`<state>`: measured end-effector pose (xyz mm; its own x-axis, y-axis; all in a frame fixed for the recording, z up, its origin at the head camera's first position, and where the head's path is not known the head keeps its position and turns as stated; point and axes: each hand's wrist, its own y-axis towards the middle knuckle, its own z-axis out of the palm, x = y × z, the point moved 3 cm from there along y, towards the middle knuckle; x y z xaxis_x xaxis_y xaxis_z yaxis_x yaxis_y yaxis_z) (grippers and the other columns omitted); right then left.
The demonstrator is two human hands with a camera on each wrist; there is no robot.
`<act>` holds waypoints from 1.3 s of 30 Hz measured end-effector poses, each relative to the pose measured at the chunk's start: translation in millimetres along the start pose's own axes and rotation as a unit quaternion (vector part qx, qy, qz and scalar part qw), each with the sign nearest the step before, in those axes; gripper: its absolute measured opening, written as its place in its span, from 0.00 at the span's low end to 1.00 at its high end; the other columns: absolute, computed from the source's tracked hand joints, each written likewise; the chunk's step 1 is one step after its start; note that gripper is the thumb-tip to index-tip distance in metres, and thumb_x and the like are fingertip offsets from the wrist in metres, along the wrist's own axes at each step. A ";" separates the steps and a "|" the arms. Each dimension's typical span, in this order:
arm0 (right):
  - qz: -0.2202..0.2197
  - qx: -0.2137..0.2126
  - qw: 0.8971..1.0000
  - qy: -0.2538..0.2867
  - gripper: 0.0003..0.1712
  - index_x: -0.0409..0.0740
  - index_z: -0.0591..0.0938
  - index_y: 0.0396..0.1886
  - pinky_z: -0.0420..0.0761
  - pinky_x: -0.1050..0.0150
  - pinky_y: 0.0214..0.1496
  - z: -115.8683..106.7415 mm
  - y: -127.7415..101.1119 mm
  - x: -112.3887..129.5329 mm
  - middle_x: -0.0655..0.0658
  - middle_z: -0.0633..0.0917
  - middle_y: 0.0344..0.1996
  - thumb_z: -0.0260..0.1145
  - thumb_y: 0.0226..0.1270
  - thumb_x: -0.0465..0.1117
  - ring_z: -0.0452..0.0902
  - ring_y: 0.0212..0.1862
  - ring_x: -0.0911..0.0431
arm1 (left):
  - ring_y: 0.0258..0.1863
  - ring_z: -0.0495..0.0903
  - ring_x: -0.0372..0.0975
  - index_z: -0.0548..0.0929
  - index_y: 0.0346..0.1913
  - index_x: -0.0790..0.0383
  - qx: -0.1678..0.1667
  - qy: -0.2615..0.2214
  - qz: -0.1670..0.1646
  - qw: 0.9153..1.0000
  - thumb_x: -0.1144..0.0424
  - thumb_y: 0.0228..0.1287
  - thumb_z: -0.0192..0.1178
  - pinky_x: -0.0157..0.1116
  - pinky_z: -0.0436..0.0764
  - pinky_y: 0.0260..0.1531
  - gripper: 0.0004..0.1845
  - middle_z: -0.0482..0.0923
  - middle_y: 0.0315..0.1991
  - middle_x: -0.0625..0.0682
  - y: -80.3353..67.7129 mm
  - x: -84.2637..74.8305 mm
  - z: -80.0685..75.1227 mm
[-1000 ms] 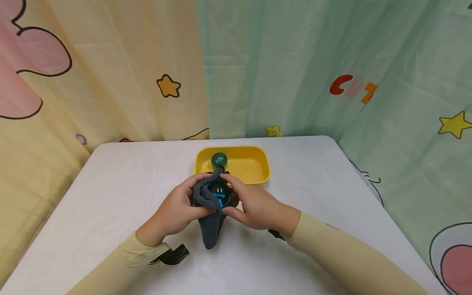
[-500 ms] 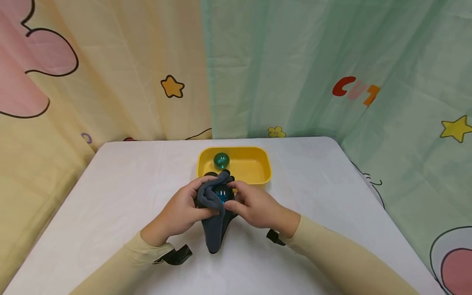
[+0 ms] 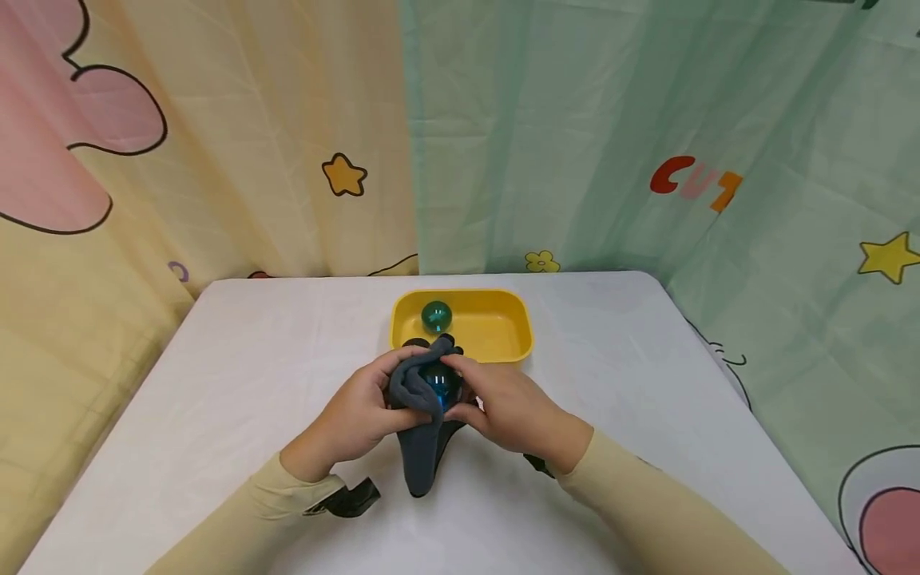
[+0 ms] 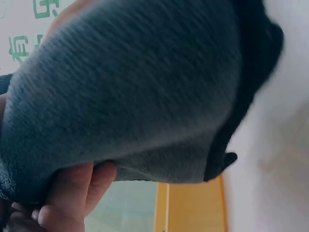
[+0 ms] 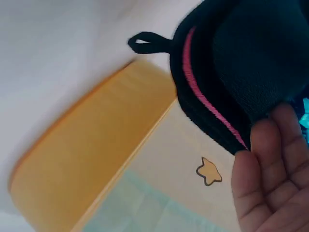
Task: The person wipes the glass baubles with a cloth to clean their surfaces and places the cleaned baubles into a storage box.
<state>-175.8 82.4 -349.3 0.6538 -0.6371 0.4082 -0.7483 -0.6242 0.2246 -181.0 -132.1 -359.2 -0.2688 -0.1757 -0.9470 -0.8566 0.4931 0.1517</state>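
The grey sock now covers more of the blue ball, as both hands' fingers close tighter over its mouth.

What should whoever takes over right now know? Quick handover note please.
Left hand: grips the grey sock at its opening.
Right hand: holds the sock's other side, fingers by the blue ball.
Blue ball sits in the sock's mouth, partly covered.
Green ball lies in the yellow tray behind the hands.
Sock's toe end rests on the white table.
Left, by the look of it: blue ball not fully inside.
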 end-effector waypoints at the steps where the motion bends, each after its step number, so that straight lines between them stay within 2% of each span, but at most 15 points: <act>1: 0.012 0.008 1.000 0.022 0.38 0.39 0.70 0.74 0.85 0.67 0.43 0.0 -0.4 -1.0 0.52 0.88 0.38 0.73 0.72 0.50 0.82 0.36 0.62 | 0.56 0.85 0.46 0.72 0.73 0.55 0.004 0.002 -0.001 1.000 0.68 0.62 0.76 0.35 0.87 0.54 0.37 0.81 0.67 0.60 0.1 0.2 1.0; 5: 0.065 0.025 0.992 0.108 0.31 0.39 0.72 0.71 0.80 0.69 0.34 1.7 -1.6 -4.5 0.53 0.84 0.30 0.68 0.77 0.49 0.76 0.30 0.64 | 0.55 0.85 0.45 0.72 0.73 0.55 0.004 0.008 0.001 1.000 0.67 0.62 0.75 0.35 0.87 0.53 0.37 0.82 0.65 0.60 0.9 1.2 3.3; 7: 0.070 0.023 0.989 0.130 0.31 0.39 0.71 0.73 0.82 0.69 0.37 2.9 -2.1 -4.3 0.52 0.85 0.34 0.66 0.79 0.49 0.77 0.33 0.64 | 0.55 0.85 0.45 0.73 0.73 0.54 -0.006 0.010 0.003 1.000 0.67 0.61 0.76 0.35 0.87 0.54 0.37 0.82 0.65 0.59 1.5 1.6 3.3; 10: 0.060 0.025 0.986 0.152 0.39 0.40 0.63 0.80 0.86 0.64 0.45 4.2 -3.2 -2.4 0.49 0.87 0.45 0.67 0.78 0.46 0.81 0.40 0.62 | 0.58 0.84 0.46 0.72 0.73 0.54 -0.017 0.007 0.005 1.000 0.68 0.61 0.76 0.34 0.86 0.55 0.38 0.82 0.65 0.58 1.7 2.1 2.6; 12: 0.048 0.030 0.989 0.140 0.43 0.43 0.57 0.83 0.88 0.62 0.53 4.3 -3.5 -0.8 0.47 0.85 0.56 0.68 0.78 0.44 0.84 0.47 0.61 | 0.59 0.84 0.47 0.72 0.74 0.55 -0.021 0.002 0.005 1.000 0.68 0.61 0.76 0.34 0.86 0.55 0.39 0.81 0.66 0.59 2.0 2.5 1.9; 14: 0.036 0.028 0.994 0.103 0.46 0.45 0.56 0.84 0.88 0.59 0.54 3.0 -4.0 -0.1 0.45 0.86 0.57 0.70 0.76 0.43 0.85 0.48 0.58 | 0.61 0.83 0.49 0.71 0.74 0.56 -0.016 -0.008 0.008 1.000 0.69 0.61 0.76 0.34 0.86 0.56 0.39 0.80 0.67 0.60 2.8 2.2 2.2; 17: 0.009 0.010 1.000 0.019 0.43 0.45 0.61 0.81 0.88 0.59 0.56 -0.4 -4.2 -0.1 0.46 0.87 0.56 0.71 0.73 0.44 0.86 0.47 0.57 | 0.62 0.82 0.50 0.71 0.73 0.57 -0.010 -0.018 0.008 1.000 0.69 0.62 0.75 0.34 0.86 0.56 0.38 0.79 0.68 0.61 4.4 2.1 3.2; 19: -0.003 -0.001 1.000 -0.015 0.41 0.44 0.65 0.78 0.88 0.60 0.55 -2.6 -4.4 -0.9 0.47 0.89 0.50 0.73 0.72 0.46 0.86 0.44 0.57 | 0.61 0.83 0.49 0.72 0.73 0.57 -0.003 -0.019 0.004 1.000 0.69 0.62 0.75 0.34 0.86 0.56 0.37 0.79 0.68 0.61 5.4 2.4 4.5; 22: 0.005 0.000 1.000 -0.001 0.39 0.39 0.69 0.74 0.87 0.64 0.47 -3.7 -4.1 -3.1 0.50 0.90 0.40 0.73 0.71 0.49 0.84 0.38 0.60 | 0.58 0.84 0.47 0.72 0.72 0.56 0.003 -0.010 -0.005 1.000 0.68 0.62 0.76 0.35 0.86 0.55 0.37 0.80 0.67 0.60 6.2 3.4 5.9; 25: 0.046 0.016 0.997 0.061 0.33 0.37 0.73 0.69 0.82 0.68 0.35 -1.6 -3.5 -6.6 0.53 0.86 0.30 0.71 0.74 0.50 0.78 0.30 0.63 | 0.56 0.85 0.46 0.73 0.72 0.56 0.005 -0.002 -0.008 1.000 0.67 0.62 0.76 0.35 0.87 0.54 0.37 0.81 0.66 0.60 6.0 4.2 6.7; 27: 0.071 0.023 0.992 0.099 0.29 0.38 0.75 0.67 0.78 0.69 0.31 0.3 -3.1 -8.4 0.54 0.83 0.27 0.69 0.76 0.50 0.74 0.28 0.64 | 0.56 0.85 0.46 0.73 0.72 0.55 0.002 0.002 -0.006 1.000 0.67 0.62 0.76 0.34 0.87 0.54 0.37 0.81 0.66 0.60 5.8 4.3 6.7; 30: 0.074 0.027 0.989 0.129 0.29 0.40 0.74 0.69 0.82 0.68 0.37 2.2 -3.0 -8.7 0.53 0.85 0.34 0.67 0.78 0.49 0.77 0.32 0.64 | 0.58 0.84 0.46 0.73 0.72 0.55 -0.004 0.004 -0.003 1.000 0.67 0.61 0.76 0.34 0.86 0.55 0.37 0.81 0.65 0.59 5.1 4.8 6.6; 33: 0.054 0.028 0.990 0.125 0.38 0.40 0.66 0.78 0.87 0.66 0.48 2.1 -3.2 -6.8 0.51 0.87 0.46 0.70 0.76 0.46 0.82 0.41 0.64 | 0.60 0.83 0.47 0.72 0.73 0.54 -0.012 0.002 -0.001 1.000 0.67 0.61 0.77 0.33 0.85 0.56 0.38 0.81 0.66 0.58 4.8 5.4 6.0; 36: 0.035 0.029 0.994 0.096 0.45 0.43 0.59 0.82 0.88 0.63 0.53 0.0 -3.1 -4.5 0.47 0.87 0.53 0.72 0.73 0.42 0.85 0.45 0.61 | 0.62 0.82 0.49 0.71 0.73 0.56 -0.016 -0.007 0.003 1.000 0.69 0.61 0.76 0.33 0.85 0.57 0.39 0.80 0.67 0.59 5.4 4.8 5.5; 39: 0.024 0.025 0.999 0.036 0.44 0.45 0.61 0.81 0.88 0.62 0.54 -2.4 -3.3 -2.7 0.47 0.88 0.52 0.72 0.73 0.42 0.86 0.45 0.59 | 0.63 0.82 0.50 0.71 0.74 0.57 -0.014 -0.017 0.002 1.000 0.70 0.61 0.75 0.33 0.85 0.57 0.39 0.79 0.67 0.61 6.0 4.0 5.8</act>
<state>-175.4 87.3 -349.0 0.6057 -0.6340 0.4809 -0.7714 -0.6161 0.1593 -184.7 -124.9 -363.7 -0.2572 -0.1436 -0.9556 -0.8675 0.4700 0.1629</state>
